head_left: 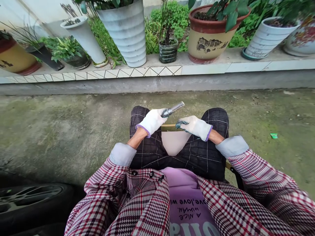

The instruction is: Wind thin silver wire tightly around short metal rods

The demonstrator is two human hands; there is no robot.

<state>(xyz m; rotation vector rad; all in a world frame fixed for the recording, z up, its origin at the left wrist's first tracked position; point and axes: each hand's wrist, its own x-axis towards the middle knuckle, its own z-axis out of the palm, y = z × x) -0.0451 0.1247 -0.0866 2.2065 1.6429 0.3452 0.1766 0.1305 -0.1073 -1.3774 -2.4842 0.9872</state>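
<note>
My left hand [153, 122] wears a white glove with a purple cuff and dark-coated fingers. It is closed around a silver metal tube [177, 106], whose free end points up and to the right. My right hand [197, 127], in a matching glove, has its fingers curled just right of the tube, apart from it. A thin tan bar [168, 126] runs between my thighs up to the right fingertips; whether they grip it is unclear. Under the hands lies a pale seat-like surface [173, 142], framed by my dark checked trousers.
A low tiled ledge [204, 69] ahead bears several potted plants, including a ribbed white pot [128, 36] and a tan and red pot [211, 42]. A car wheel [29, 200] is close at the left. A green scrap [273, 135] lies on the concrete floor [73, 131].
</note>
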